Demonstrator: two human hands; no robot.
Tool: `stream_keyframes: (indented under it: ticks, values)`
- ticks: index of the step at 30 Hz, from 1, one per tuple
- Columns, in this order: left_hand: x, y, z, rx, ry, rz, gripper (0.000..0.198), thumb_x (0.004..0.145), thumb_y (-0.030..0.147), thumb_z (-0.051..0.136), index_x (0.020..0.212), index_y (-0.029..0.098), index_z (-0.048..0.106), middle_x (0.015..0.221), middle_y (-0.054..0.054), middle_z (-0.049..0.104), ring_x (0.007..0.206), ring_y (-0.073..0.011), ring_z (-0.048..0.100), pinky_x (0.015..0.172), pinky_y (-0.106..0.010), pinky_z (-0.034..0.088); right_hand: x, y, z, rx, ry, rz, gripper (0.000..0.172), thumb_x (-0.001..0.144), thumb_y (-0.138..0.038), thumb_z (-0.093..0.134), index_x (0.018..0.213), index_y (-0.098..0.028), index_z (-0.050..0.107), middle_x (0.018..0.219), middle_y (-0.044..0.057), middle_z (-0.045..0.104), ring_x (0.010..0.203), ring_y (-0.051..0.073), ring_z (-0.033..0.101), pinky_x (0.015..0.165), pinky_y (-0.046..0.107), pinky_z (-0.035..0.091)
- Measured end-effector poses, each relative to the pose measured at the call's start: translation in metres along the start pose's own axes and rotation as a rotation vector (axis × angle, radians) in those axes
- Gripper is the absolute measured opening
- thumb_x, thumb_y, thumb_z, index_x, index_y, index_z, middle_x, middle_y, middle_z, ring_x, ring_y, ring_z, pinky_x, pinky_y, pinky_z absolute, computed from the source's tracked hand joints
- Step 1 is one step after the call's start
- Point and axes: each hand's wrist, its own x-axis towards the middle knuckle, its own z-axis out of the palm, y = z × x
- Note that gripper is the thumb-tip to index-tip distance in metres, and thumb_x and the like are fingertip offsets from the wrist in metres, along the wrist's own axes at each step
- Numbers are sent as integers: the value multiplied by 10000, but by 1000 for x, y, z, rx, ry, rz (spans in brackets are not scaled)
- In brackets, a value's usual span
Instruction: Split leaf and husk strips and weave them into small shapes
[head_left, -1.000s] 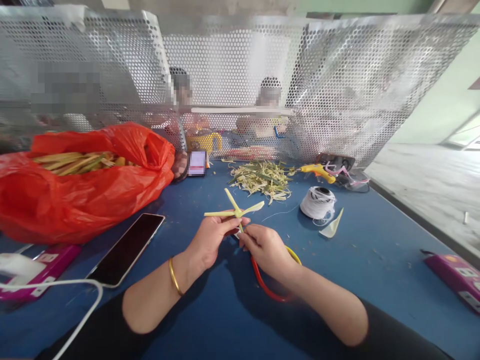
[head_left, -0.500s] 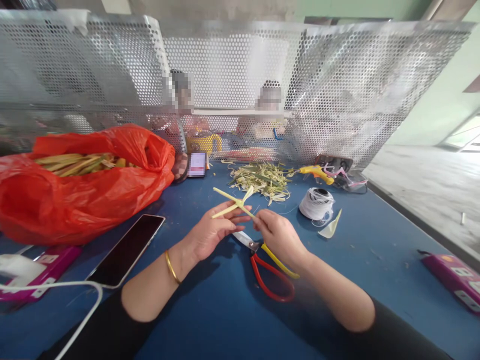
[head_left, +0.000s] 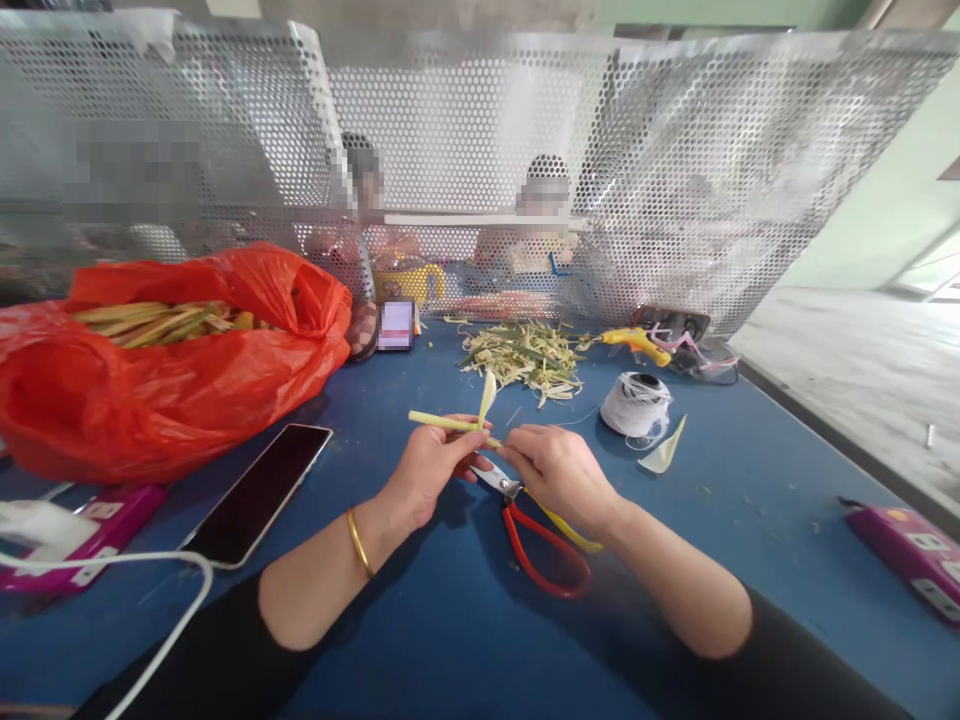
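Note:
Pale yellow-green plant strips (head_left: pixel 442 421) cross between my two hands above the blue table, one short leaf-like end pointing up. My left hand (head_left: pixel 431 465), with a gold bangle on its wrist, pinches the strips between thumb and fingers. The fingers of my right hand (head_left: pixel 551 470) are closed around their right-hand end, which they partly hide. Beneath my hands lies a pair of scissors (head_left: pixel 547 555) with one red and one yellow handle, its blades partly under my left fingers. Behind my hands is a heap of shredded plant trimmings (head_left: pixel 525 360).
A red plastic bag (head_left: pixel 180 420) of plant strips stands left, near a dark phone (head_left: pixel 259 495) and a purple power strip (head_left: pixel 112 525). To the right are white thread (head_left: pixel 635 408), a pale leaf piece (head_left: pixel 664 448) and a yellow glue gun (head_left: pixel 637 344). A perforated metal screen (head_left: pixel 465 130) stands behind.
My left thumb has come down onto the strips, and the fingers have closed. The spread, crossed strips now lie closer together, with one end standing upright.

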Motion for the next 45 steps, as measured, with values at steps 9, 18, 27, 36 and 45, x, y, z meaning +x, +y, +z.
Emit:
stream_keyframes:
  ticks: [9,18,27,36,45]
  values:
    - [1,3,-5,97,-61,-69,255,622,332,774,738,112,713,668,-60,691,480,-85,541,403,-178,328,4,2,-2,394,-69,320,449,894,-483,448,555,-197,515,500,-19,509,498,113,437,551,259,315]
    - [-7,-3,0,205,-220,-116,256,671,382,733,708,132,692,646,-53,682,447,-70,509,393,-182,293,11,6,6,1214,122,519,353,639,-481,723,591,-185,535,522,-54,518,503,86,504,559,240,432]
    - [-11,-2,5,345,-208,-68,201,723,316,658,656,129,689,597,-56,682,412,-77,486,402,-199,275,7,8,8,627,244,429,157,770,-334,597,693,-198,606,643,-3,605,586,134,517,634,287,409]
    - [-23,-17,11,629,-442,22,271,823,326,536,649,168,671,477,2,596,392,-103,464,464,-231,374,0,-11,-5,610,-61,243,183,799,-343,622,705,-187,634,613,-34,547,552,95,460,545,227,358]
    - [-21,-13,9,581,-411,27,287,808,390,552,691,156,669,447,25,548,393,-94,454,446,-211,358,-1,-9,-10,612,57,244,161,836,-245,545,691,-181,573,554,-47,542,507,80,465,496,193,347]
